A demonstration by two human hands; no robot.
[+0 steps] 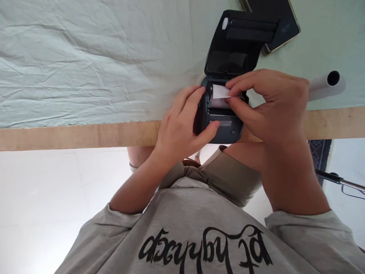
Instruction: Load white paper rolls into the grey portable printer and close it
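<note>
A small dark receipt printer [222, 131] sits at the table's front edge, its hinged lid [228, 57] raised away from me. White paper [220, 91] shows in the printer's bay, its loose end lifted. My right hand [270, 101] pinches that end between thumb and fingers at the bay's right side. Along the printer's left side rests my left hand [182, 118], fingers on the casing's upper left corner and thumb across the front panel, steadying contact with the body. The far right of the bay is hidden behind my right fingers.
A white paper roll [322, 86] with a dark core lies on the right. Behind the lid is a dark, flat object [281, 23]. A pale green cloth [99, 61] covers the table up to its wooden edge [85, 135]. A dark rod [330, 177] shows below, at right.
</note>
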